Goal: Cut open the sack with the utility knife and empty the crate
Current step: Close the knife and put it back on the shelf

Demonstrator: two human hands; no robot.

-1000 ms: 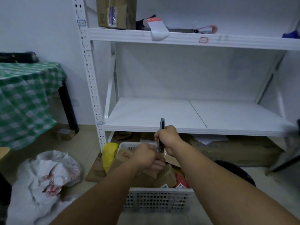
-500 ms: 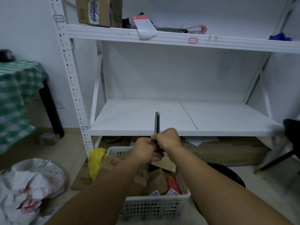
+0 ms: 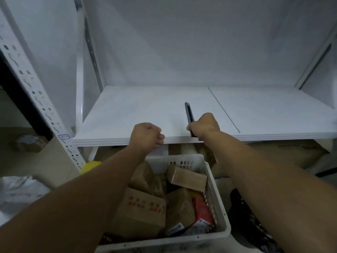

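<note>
The right hand grips the knife above the shelf, the left hand is an empty fist, and the crate of boxes below looks heavy, so hold its stiff rim.

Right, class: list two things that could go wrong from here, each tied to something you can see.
1. The right hand grips the utility knife tip-up over the shelf; whether the blade is out is unclear, so the nearby left hand could get nicked.
2. The crate is packed with tilted boxes; they may spill when emptied.
</note>
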